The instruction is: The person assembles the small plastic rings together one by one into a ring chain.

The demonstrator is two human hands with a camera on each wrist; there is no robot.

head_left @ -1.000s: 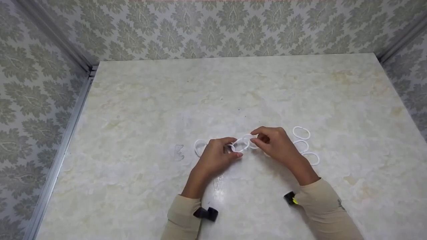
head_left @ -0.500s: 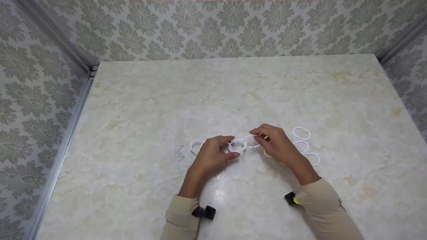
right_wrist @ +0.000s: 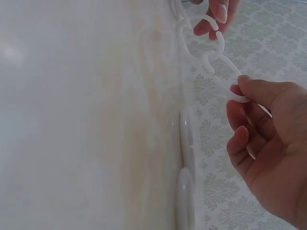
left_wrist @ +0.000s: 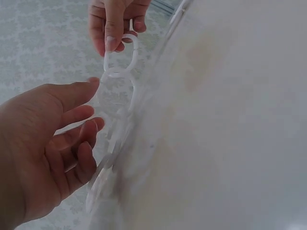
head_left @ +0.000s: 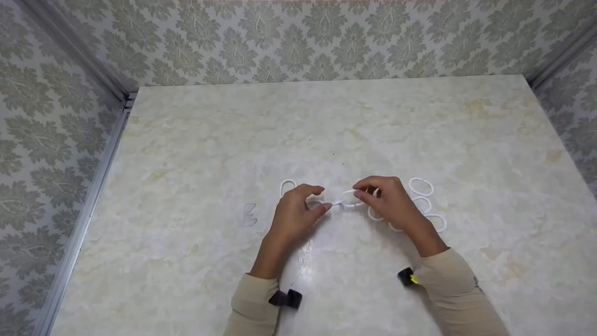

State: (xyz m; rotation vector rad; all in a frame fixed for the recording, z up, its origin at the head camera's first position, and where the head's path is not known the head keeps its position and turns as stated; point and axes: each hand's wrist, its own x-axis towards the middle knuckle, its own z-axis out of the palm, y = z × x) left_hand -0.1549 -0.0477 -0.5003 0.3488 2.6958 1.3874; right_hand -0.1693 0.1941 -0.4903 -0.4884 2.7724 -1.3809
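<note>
My right hand (head_left: pixel 389 203) pinches a white oval ring (head_left: pixel 347 192) between thumb and finger; the right wrist view shows the grip on the ring (right_wrist: pixel 230 64). That ring hooks through another white ring (left_wrist: pixel 134 88), which has a small gap in the right wrist view. More linked rings trail down in the left wrist view. My left hand (head_left: pixel 296 212) is beside the chain, thumb and forefinger apart, one fingertip at the linked ring's edge. In the left wrist view its other fingers (left_wrist: pixel 86 163) bend loosely. Part of the chain is hidden behind the left hand.
Several loose white rings (head_left: pixel 421 186) lie on the pale marbled table (head_left: pixel 298 126), right of and partly under my right hand. A white ring (head_left: pixel 288 181) shows behind my left hand. Farther left lies a clear, jagged-edged piece (head_left: pixel 247 215). Patterned walls stand behind and at both sides.
The linked ring by my left fingers has turned from flat-facing to edge-on in the head view. The chain's left end has moved up and right. My right hand keeps its pinch.
</note>
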